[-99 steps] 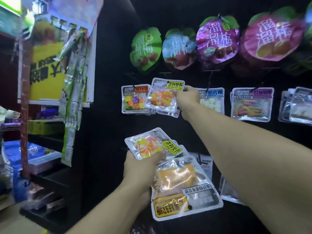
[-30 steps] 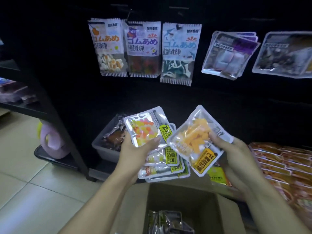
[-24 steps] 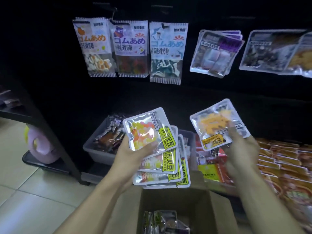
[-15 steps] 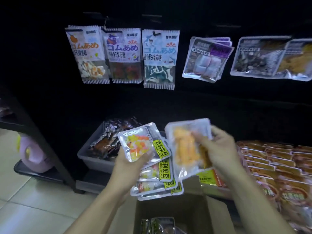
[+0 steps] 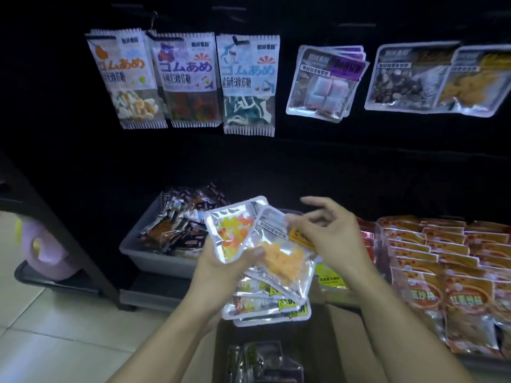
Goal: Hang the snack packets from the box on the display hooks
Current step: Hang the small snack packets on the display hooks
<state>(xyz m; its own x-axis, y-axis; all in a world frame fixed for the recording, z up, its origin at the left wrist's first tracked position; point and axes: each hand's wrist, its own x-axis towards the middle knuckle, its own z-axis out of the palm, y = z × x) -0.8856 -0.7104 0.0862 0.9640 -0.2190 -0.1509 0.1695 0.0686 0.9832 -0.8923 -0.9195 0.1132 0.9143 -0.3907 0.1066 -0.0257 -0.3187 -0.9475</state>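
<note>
My left hand [image 5: 221, 265] grips a fanned stack of clear snack packets [image 5: 265, 302]; the top one [image 5: 232, 230] shows yellow and orange sweets. An orange snack packet [image 5: 282, 261] lies slanted across that stack, under my left thumb. My right hand [image 5: 329, 233] pinches its top right corner at the yellow label, forefinger stretched out and blurred. Below my hands stands the open cardboard box [image 5: 340, 335] with more packets [image 5: 260, 360] inside. On the black display panel above, gummy packets [image 5: 188, 78] and flat clear packets [image 5: 326, 81] hang from hooks [image 5: 153, 16].
A grey bin [image 5: 154, 255] of dark wrapped snacks sits low at the left of my hands. Rows of red-orange packets [image 5: 442, 261] fill the shelf at the right. A black shelf post [image 5: 69, 236] and a purple object [image 5: 47, 250] stand at the left over the tiled floor.
My right hand brought the orange packet back from the right and laid it across the stack in my left hand. Earlier the view dropped from the upper hooks to this lower row.
</note>
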